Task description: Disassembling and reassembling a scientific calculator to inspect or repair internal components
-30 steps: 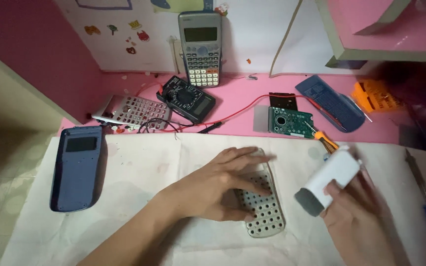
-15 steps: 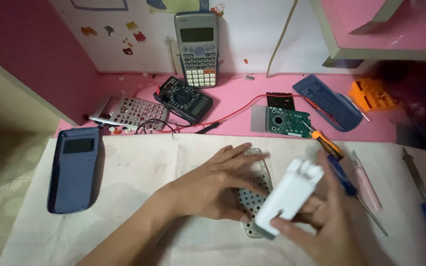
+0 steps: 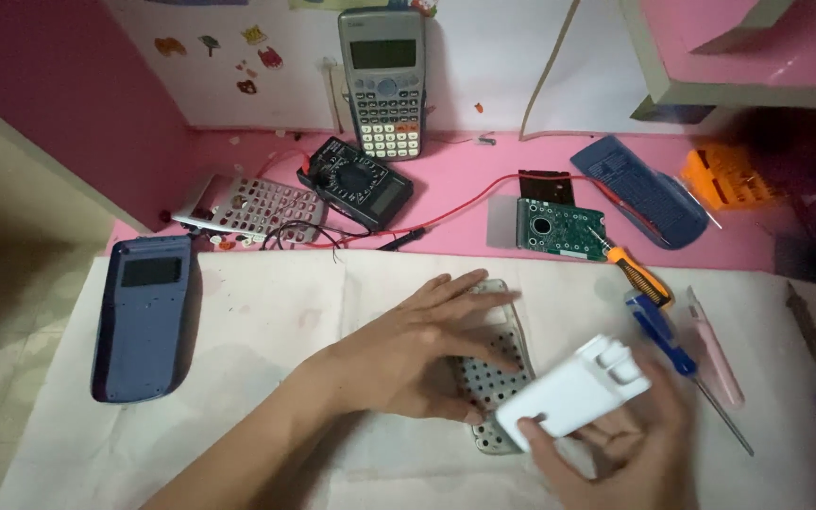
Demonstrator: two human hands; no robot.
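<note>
Two hands (image 3: 408,354) (image 3: 616,453), keypad (image 3: 498,378), white block (image 3: 573,392).

Room left on paper (image 3: 266,321); 2 screwdrivers (image 3: 658,326) block right.

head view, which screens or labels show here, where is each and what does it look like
Grey calculator: upright against the back wall, dark rectangular screen on top.
Black multimeter: flat on the pink desk, round dial, grey screen.
Blue calculator cover: left on the white paper, dark rectangular window.
Wall stickers: small, coloured, upper left.
White rectangular device: in the right hand, no screen visible.
</note>
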